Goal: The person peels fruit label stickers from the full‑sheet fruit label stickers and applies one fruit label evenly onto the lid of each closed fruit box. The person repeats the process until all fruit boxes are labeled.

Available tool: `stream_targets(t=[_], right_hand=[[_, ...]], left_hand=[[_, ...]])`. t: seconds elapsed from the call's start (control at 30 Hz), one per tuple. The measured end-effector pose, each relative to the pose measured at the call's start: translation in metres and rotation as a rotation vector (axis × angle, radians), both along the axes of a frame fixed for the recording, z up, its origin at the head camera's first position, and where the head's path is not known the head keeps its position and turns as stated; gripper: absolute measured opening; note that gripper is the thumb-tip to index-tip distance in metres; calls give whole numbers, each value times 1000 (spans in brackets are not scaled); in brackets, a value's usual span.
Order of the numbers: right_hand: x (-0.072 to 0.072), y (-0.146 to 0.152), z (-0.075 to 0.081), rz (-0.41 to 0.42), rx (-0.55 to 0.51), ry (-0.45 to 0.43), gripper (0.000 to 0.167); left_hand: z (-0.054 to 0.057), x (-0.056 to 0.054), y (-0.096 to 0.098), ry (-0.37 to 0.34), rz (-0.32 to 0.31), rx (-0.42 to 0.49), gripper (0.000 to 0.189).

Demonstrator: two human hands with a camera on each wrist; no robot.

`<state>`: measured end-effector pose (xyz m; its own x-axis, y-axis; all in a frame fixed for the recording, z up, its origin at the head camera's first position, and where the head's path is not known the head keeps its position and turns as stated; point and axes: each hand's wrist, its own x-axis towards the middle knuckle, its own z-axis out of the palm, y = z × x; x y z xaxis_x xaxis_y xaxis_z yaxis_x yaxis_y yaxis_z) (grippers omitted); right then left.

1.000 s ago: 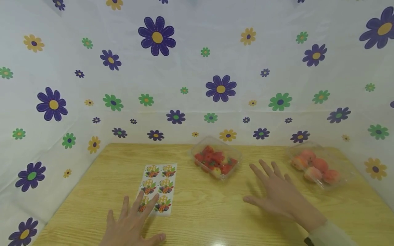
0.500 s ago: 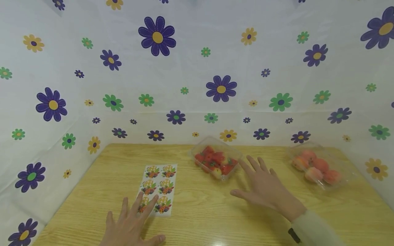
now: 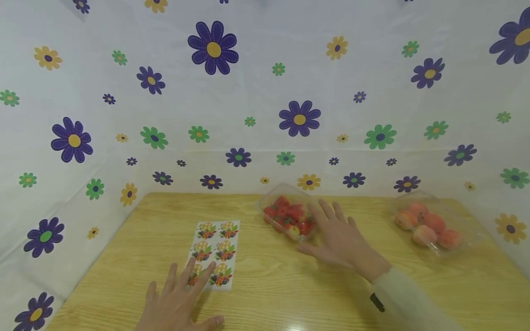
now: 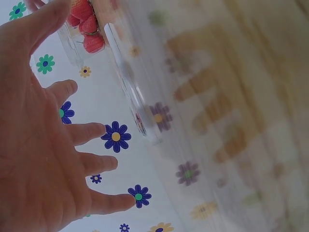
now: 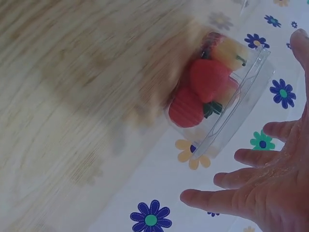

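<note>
My right hand, fingers spread, hovers at the right side of a clear plastic box of strawberries; its fingertips overlap the box's right corner in the head view. In the right wrist view the right hand faces the clear box, a gap showing between them. My left hand is spread over the lower end of a white sheet of fruit stickers and holds nothing. The left wrist view shows the left hand above the table, with the sticker sheet seen nearly edge-on.
A second clear plastic box with several peaches stands at the right back of the wooden table. White cloth with printed flowers hangs behind and along both sides of the table.
My right hand has moved left and slightly forward, from between the two boxes to the strawberry box. The left hand, the sticker sheet and both boxes stay put.
</note>
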<state>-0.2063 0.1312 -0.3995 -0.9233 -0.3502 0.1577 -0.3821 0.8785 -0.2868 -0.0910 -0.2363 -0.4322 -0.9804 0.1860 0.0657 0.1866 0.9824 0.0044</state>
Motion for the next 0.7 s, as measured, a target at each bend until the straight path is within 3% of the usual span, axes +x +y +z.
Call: stream_targets(t=[0.3, 0.5, 0.7], right_hand=[[-4, -6, -1, 32, 87, -11, 94], [-3, -4, -3, 12, 102, -31, 90], [-2, 3, 3, 7, 104, 4, 89]], left_hand=[[1, -2, 1, -1, 1, 5, 102], [1, -2, 0, 54, 6, 1, 101], [1, -2, 0, 47, 18, 0, 100]])
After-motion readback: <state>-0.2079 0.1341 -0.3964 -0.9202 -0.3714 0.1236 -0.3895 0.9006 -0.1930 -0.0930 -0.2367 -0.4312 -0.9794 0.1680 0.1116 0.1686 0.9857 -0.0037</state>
